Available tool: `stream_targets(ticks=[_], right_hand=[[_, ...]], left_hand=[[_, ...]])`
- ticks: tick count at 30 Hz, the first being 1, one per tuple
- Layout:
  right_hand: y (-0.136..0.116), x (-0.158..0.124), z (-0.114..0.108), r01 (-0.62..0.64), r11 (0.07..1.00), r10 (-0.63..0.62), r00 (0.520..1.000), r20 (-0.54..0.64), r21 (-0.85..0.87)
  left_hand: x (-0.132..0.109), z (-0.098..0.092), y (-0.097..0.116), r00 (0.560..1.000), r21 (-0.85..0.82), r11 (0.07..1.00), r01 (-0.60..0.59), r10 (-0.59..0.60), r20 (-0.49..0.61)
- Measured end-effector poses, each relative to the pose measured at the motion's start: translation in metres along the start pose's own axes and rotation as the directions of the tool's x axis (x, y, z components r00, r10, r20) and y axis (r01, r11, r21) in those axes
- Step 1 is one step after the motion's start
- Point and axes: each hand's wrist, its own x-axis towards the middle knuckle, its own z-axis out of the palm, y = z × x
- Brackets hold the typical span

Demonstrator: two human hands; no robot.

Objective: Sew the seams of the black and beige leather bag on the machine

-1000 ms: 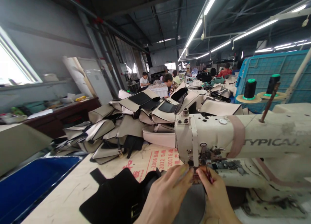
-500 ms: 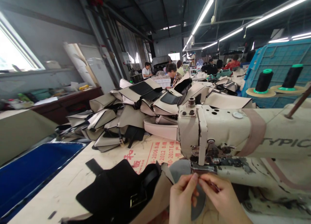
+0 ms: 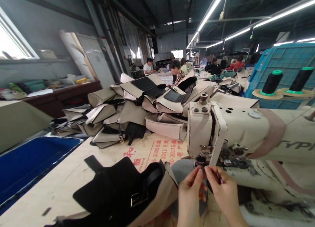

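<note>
My left hand (image 3: 191,192) and my right hand (image 3: 225,192) meet just below the needle area (image 3: 200,160) of a cream sewing machine (image 3: 238,125). Both have thumb and forefinger pinched, tips nearly touching; whatever is between the tips is too small to make out. A thin dark tool (image 3: 219,176), its kind unclear, lies within my right fingers. Left of my hands a black and beige bag (image 3: 110,181) with a gold buckle (image 3: 139,198) rests on the wooden tabletop (image 3: 66,174). A grey disc (image 3: 183,168) shows partly behind my left hand.
Several beige and black bags (image 3: 133,113) are heaped behind the worktop. A blue bin (image 3: 36,168) stands at the left. Black thread spools (image 3: 271,83) sit above the machine by a blue crate (image 3: 283,59). People (image 3: 178,72) work farther back.
My view has shifted a little, so the machine appears farther right. Both hands, still pinched together, have risen slightly toward the needle area. The bag beside them stays on the tabletop.
</note>
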Motion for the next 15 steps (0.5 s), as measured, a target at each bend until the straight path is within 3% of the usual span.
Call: stream_targets(ticks=[7, 15], right_hand=[[0.001, -0.004, -0.003, 0.091, 0.996, -0.091, 0.996, 0.005, 0.001], [-0.001, -0.001, -0.002, -0.017, 0.998, 0.012, 0.997, 0.080, 0.056]], left_hand=[[-0.003, -0.002, -0.006, 0.994, 0.081, 0.993, -0.090, 0.085, 0.062], [-0.002, -0.006, -0.012, 0.997, 0.089, 0.993, -0.078, 0.076, 0.026]])
